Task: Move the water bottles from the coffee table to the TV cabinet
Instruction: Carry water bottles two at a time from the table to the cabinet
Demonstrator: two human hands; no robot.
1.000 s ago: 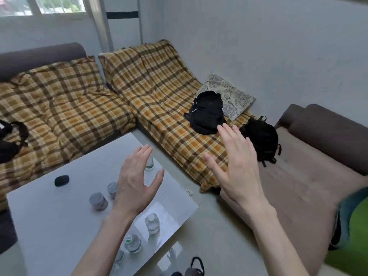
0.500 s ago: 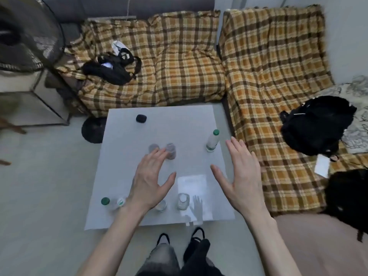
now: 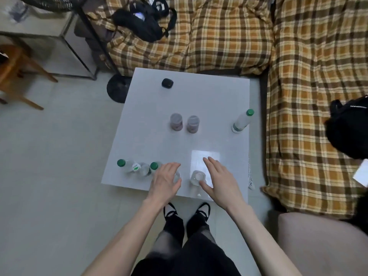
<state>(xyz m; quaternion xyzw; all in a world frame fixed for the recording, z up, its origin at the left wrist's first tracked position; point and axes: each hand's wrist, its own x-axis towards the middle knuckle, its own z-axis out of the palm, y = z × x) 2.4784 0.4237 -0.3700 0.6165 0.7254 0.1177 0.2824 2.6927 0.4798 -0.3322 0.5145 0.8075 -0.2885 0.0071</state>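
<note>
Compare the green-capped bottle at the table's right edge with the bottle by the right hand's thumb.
The right-edge bottle has a green cap; the bottle by the thumb shows a clear top. The right-edge bottle stands alone, away from both hands; the other is beside the right hand. Both are clear, upright, and on the white coffee table.

Both forearms are bare from elbow to wrist, with no sleeve, watch, bracelet or ring showing on the left hand (image 3: pixel 165 181) or the right hand (image 3: pixel 220 180). The fingers (image 3: pixel 212 163) are slim, with short unpainted nails. Lower down, the person wears a black skirt or shorts (image 3: pixel 191 257) over sheer dark tights (image 3: pixel 165 239), and black strappy shoes (image 3: pixel 201 211) with crossed bands over the feet
</note>
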